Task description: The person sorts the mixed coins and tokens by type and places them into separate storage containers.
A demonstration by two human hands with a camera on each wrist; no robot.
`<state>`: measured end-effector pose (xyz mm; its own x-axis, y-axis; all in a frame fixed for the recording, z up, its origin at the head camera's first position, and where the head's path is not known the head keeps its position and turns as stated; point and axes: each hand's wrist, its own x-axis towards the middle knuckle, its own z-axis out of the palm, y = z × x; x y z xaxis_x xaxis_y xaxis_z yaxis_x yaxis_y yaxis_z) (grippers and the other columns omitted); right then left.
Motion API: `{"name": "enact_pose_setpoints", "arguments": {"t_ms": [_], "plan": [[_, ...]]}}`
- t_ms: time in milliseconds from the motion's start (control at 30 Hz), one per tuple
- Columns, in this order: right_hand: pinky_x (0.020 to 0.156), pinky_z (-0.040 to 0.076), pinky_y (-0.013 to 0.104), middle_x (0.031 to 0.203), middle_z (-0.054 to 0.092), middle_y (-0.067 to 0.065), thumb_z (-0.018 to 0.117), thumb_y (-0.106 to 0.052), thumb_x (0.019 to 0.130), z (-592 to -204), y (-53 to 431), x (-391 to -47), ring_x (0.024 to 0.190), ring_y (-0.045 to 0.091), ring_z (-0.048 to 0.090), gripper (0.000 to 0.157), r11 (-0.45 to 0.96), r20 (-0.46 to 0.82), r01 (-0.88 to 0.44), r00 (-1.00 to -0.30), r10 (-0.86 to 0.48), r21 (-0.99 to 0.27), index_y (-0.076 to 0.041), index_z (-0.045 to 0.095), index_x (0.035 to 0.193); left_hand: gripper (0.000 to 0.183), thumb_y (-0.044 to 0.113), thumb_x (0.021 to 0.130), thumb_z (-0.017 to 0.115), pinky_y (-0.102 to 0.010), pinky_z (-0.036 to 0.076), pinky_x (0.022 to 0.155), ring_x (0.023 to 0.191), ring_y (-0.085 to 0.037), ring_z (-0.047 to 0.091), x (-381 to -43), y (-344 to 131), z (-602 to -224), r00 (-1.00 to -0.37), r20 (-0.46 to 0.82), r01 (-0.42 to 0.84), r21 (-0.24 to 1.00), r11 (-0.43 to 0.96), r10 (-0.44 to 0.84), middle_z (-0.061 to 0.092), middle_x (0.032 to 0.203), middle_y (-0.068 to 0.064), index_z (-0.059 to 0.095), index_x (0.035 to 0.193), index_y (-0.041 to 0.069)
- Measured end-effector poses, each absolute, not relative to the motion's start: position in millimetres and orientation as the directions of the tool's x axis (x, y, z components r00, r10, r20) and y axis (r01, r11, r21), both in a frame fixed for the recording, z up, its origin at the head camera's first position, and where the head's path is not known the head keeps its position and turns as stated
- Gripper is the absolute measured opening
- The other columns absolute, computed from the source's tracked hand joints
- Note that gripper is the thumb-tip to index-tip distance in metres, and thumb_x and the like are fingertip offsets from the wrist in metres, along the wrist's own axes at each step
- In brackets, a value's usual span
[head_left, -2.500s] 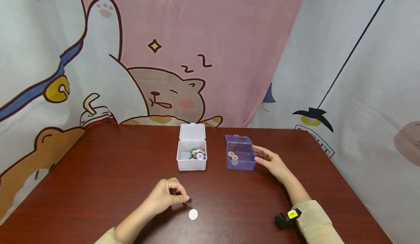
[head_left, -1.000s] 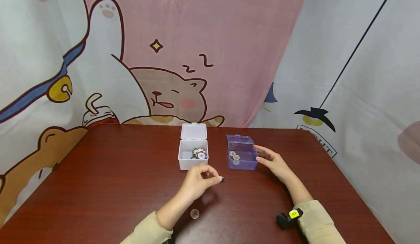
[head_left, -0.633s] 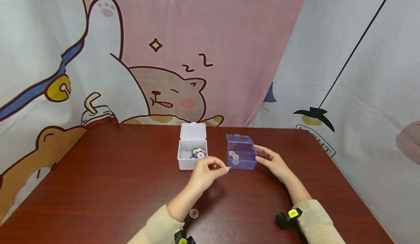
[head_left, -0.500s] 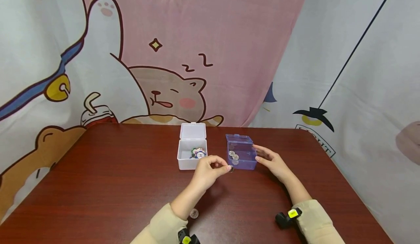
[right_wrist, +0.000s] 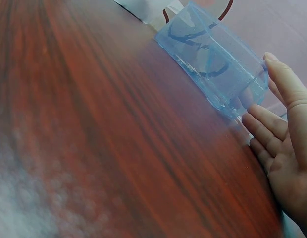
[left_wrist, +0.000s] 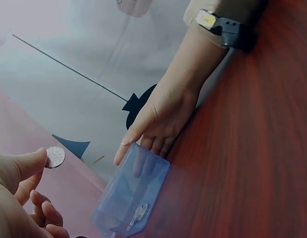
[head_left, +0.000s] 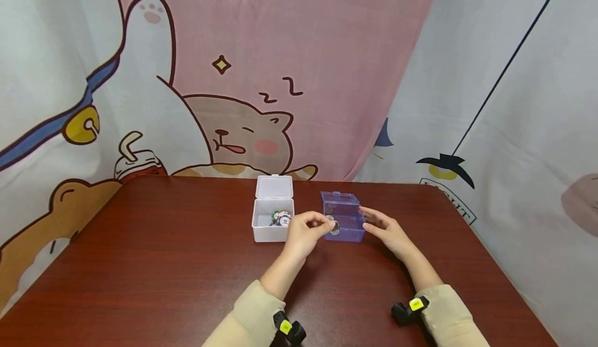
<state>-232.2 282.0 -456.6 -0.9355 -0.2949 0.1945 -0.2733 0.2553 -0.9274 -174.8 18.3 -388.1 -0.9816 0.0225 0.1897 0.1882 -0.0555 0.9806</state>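
My left hand [head_left: 302, 234] pinches a silver coin [left_wrist: 55, 157] between thumb and fingers, above the near left side of a clear blue box [head_left: 351, 234]. The box's hinged lid [head_left: 340, 198] is tipped back, and a few coins [left_wrist: 140, 212] lie inside, partly hidden by the left fingers in the head view. My right hand [head_left: 386, 231] touches the box's right wall with fairly straight fingers; in the right wrist view its thumb [right_wrist: 284, 79] lies by the upper edge.
Left of the blue box stands a white box [head_left: 266, 234] with its lid up and several poker chips [head_left: 281, 218] inside. Both boxes are on a dark red-brown wooden table [head_left: 154, 264]. A printed cloth [head_left: 345, 77] hangs behind the table's far edge.
My left hand has carried the coin from the near table, rightward and away, to the blue box. The left sleeve now covers the spot where another coin lay. My right hand has stayed put.
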Motion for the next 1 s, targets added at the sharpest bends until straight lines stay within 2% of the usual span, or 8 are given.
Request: {"name": "enact_pose_setpoints", "arguments": {"t_ms": [200, 400, 533, 700, 867, 1000], "plan": [[0.088, 0.045, 0.021, 0.136, 0.05, 0.022, 0.062, -0.011, 0.094, -456.6, 280.8, -231.9, 0.125, 0.037, 0.045, 0.049, 0.236, 0.2, -0.274, -0.934, -0.296, -0.932, -0.004, 0.047, 0.14, 0.013, 0.005, 0.075, 0.08, -0.02, 0.033, 0.053, 0.065, -0.009, 0.043, -184.7, 28.9, -385.1, -0.986, 0.165, 0.167, 0.985, -0.046, -0.036, 0.049, 0.064, 0.004, 0.071, 0.077, -0.004], [0.088, 0.046, 0.022, 0.135, 0.05, 0.022, 0.062, -0.011, 0.094, -455.1, 279.4, -231.7, 0.123, 0.03, 0.048, 0.048, 0.24, 0.206, -0.28, -0.934, -0.294, -0.93, -0.004, 0.048, 0.14, 0.013, 0.006, 0.074, 0.082, -0.021, 0.033, 0.053, 0.062, -0.008, 0.042, -196.1, 39.0, -389.9, -0.982, 0.164, 0.166, 0.986, -0.014, -0.095, 0.047, 0.061, 0.005, 0.072, 0.075, -0.003], [0.088, 0.046, 0.022, 0.135, 0.05, 0.023, 0.061, -0.01, 0.094, -457.3, 280.2, -232.4, 0.124, 0.034, 0.046, 0.048, 0.238, 0.201, -0.276, -0.933, -0.297, -0.931, -0.004, 0.048, 0.14, 0.013, 0.006, 0.072, 0.082, -0.022, 0.033, 0.053, 0.06, -0.007, 0.041, -201.5, 44.2, -393.8, -0.975, 0.177, 0.177, 0.984, 0.009, -0.135, 0.046, 0.059, 0.006, 0.072, 0.074, -0.002], [0.088, 0.045, 0.021, 0.135, 0.05, 0.023, 0.061, -0.011, 0.095, -456.7, 280.5, -231.5, 0.125, 0.038, 0.044, 0.048, 0.243, 0.195, -0.272, -0.934, -0.298, -0.931, -0.005, 0.047, 0.14, 0.013, 0.009, 0.072, 0.083, -0.024, 0.036, 0.055, 0.065, -0.008, 0.047, -210.1, 48.5, -399.4, -0.976, 0.143, 0.136, 0.989, 0.051, -0.167, 0.056, 0.065, 0.004, 0.073, 0.072, 0.002], [0.088, 0.046, 0.022, 0.136, 0.049, 0.022, 0.061, -0.009, 0.095, -454.7, 279.5, -231.1, 0.124, 0.035, 0.045, 0.048, 0.245, 0.197, -0.274, -0.935, -0.296, -0.93, -0.005, 0.047, 0.14, 0.012, 0.011, 0.072, 0.084, -0.025, 0.04, 0.062, 0.073, -0.011, 0.051, -218.8, 52.3, -403.7, -0.973, 0.112, 0.098, 0.992, 0.079, -0.201, 0.063, 0.076, 0.002, 0.074, 0.072, 0.005], [0.088, 0.046, 0.022, 0.137, 0.049, 0.021, 0.06, -0.009, 0.095, -454.7, 278.9, -231.1, 0.123, 0.029, 0.048, 0.048, 0.244, 0.198, -0.274, -0.934, -0.296, -0.93, -0.004, 0.047, 0.14, 0.012, 0.009, 0.07, 0.085, -0.024, 0.041, 0.06, 0.067, -0.009, 0.049, -224.2, 55.8, -407.1, -0.969, 0.094, 0.083, 0.995, 0.055, -0.227, 0.063, 0.074, 0.001, 0.074, 0.071, 0.004]]}}
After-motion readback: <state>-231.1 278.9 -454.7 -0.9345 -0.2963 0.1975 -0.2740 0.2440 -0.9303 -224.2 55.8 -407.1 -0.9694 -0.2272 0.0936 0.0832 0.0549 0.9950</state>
